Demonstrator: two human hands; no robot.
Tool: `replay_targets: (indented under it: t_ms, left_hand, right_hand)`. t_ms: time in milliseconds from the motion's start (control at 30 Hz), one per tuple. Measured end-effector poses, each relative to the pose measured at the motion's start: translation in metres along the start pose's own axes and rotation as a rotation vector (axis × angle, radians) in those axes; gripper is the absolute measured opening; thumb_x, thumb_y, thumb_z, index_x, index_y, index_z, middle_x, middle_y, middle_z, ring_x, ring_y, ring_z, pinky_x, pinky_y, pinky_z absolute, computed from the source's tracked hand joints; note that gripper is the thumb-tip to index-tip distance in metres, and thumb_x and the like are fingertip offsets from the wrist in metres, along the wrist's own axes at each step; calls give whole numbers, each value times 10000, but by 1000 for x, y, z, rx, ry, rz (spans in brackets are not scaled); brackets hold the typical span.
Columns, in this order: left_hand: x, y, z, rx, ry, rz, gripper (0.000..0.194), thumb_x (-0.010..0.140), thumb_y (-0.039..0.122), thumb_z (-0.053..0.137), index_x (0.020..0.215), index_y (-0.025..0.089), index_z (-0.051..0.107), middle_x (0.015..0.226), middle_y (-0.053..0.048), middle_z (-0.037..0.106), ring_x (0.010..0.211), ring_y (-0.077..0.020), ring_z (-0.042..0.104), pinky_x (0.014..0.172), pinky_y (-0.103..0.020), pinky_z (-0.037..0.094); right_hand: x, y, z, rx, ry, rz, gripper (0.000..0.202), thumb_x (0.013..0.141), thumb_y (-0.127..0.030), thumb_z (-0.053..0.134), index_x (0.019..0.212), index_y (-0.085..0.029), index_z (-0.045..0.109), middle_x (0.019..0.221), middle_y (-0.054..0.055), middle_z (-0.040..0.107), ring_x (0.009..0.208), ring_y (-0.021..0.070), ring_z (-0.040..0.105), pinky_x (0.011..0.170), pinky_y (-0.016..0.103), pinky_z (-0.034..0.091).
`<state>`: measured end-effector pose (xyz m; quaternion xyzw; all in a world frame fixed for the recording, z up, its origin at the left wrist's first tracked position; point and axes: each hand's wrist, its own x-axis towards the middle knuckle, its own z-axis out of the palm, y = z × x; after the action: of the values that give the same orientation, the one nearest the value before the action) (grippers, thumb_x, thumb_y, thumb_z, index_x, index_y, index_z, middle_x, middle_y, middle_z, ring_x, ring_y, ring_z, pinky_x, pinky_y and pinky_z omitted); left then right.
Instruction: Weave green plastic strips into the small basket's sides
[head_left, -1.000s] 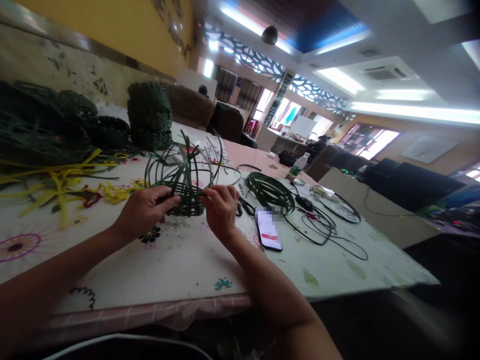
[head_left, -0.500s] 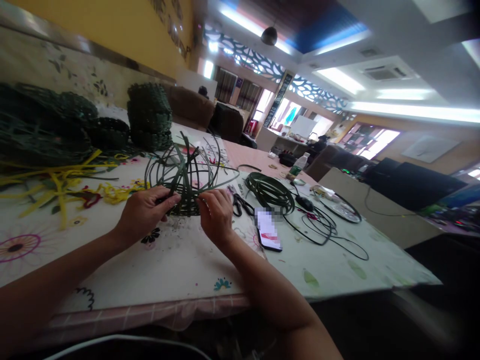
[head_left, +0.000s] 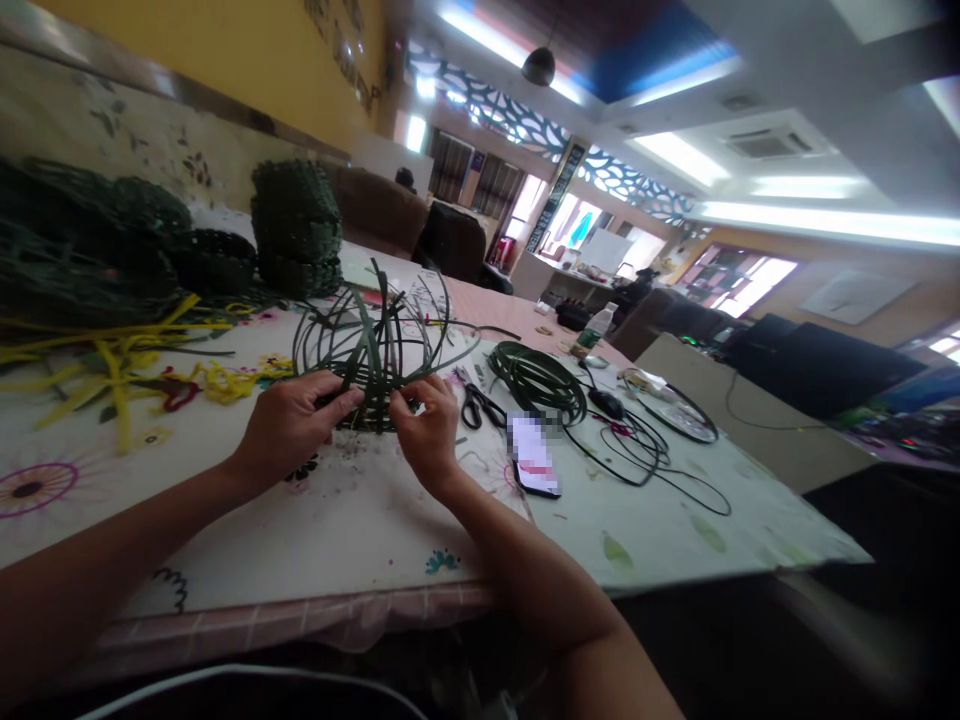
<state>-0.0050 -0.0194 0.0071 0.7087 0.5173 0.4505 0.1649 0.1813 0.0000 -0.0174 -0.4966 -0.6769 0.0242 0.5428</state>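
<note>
A partly woven dark green basket [head_left: 367, 378] stands on the patterned tablecloth, its long loose strips fanning upward and outward. At its left side my left hand [head_left: 292, 418] is closed, thumb and fingers pinching the woven wall. On the right, my right hand [head_left: 426, 425] pinches a green strip at the basket's near side between thumb and forefinger. The exact ends of the strips are hidden behind my fingers. Just right of my right hand lie black-handled scissors [head_left: 480, 405].
Finished-looking green baskets [head_left: 296, 225] stand at the back left, beside yellow strips [head_left: 112, 375]. To the right are a phone [head_left: 534, 455], a coil of green strip [head_left: 536, 382], a computer mouse [head_left: 606, 403] with its cable, and a plastic bottle [head_left: 595, 330].
My right hand has shifted slightly left along the basket's near side, and the loose strips have swayed a little. My left hand keeps its hold.
</note>
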Motion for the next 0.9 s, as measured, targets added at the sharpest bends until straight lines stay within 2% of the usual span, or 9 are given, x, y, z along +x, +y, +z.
replay_targets:
  t_ms: [100, 267, 333, 433, 533, 600, 667, 767, 900]
  left_hand:
    - [1, 1, 0, 12, 21, -15, 419, 896, 496, 619, 606, 211, 516, 507, 49, 529, 443, -117, 525, 479, -240, 357]
    - [2, 2, -1, -12, 10, -41, 450, 889, 525, 620, 586, 216, 494, 481, 46, 526, 459, -127, 532, 483, -241, 359]
    - [2, 2, -1, -18, 2, -48, 443, 884, 534, 618, 594, 217, 513, 480, 46, 533, 458, -129, 534, 485, -243, 363]
    - [1, 2, -2, -18, 2, -71, 427, 875, 546, 609, 611, 220, 532, 471, 45, 538, 462, -137, 542, 484, -243, 362]
    - [2, 1, -3, -4, 3, -93, 418, 868, 560, 604, 630, 221, 547, 469, 43, 548, 468, -146, 558, 493, -247, 369]
    - [2, 1, -4, 7, 1, -100, 425, 872, 574, 598, 640, 221, 557, 465, 45, 548, 462, -147, 562, 502, -250, 374]
    - [2, 0, -4, 17, -1, -100, 433, 877, 585, 593, 644, 221, 557, 459, 49, 544, 451, -145, 556, 506, -253, 375]
    - [3, -2, -5, 21, 4, -98, 445, 881, 589, 588, 634, 222, 533, 463, 51, 544, 437, -140, 540, 500, -254, 372]
    - [3, -8, -5, 12, 4, -98, 442, 883, 589, 592, 639, 224, 535, 487, 50, 555, 438, -138, 532, 489, -253, 377]
  right_hand:
    - [4, 4, 2, -82, 55, -2, 192, 824, -194, 671, 660, -217, 574, 769, 0, 620, 816, 187, 577, 824, 338, 423]
    - [8, 9, 3, -103, 117, -2, 169, 765, -174, 650, 731, -235, 496, 742, -28, 567, 735, 167, 513, 751, 314, 393]
    - [6, 11, 3, -68, 73, -27, 173, 796, -160, 631, 721, -232, 492, 705, -39, 554, 717, 159, 514, 749, 310, 391]
    - [2, 12, 3, 34, -1, -10, 101, 872, -187, 645, 795, -218, 588, 704, -48, 587, 682, 144, 534, 722, 296, 403]
    - [-1, 11, 0, 55, 3, -32, 58, 934, -228, 659, 881, -209, 671, 730, -35, 617, 698, 147, 559, 727, 298, 423]
    - [-2, 11, -2, 17, 23, -115, 86, 967, -229, 643, 940, -199, 719, 784, -4, 635, 764, 164, 581, 758, 310, 438]
    - [-2, 11, -4, -43, 25, -193, 162, 993, -231, 625, 1086, -196, 753, 850, 23, 644, 838, 180, 595, 796, 322, 450]
    - [2, 16, -6, -162, 21, -266, 282, 1011, -236, 608, 1260, -219, 741, 898, 37, 637, 885, 194, 592, 838, 341, 449]
    - [8, 24, -9, -285, -13, -294, 298, 1024, -235, 587, 1281, -246, 737, 935, 48, 632, 883, 201, 565, 832, 353, 434]
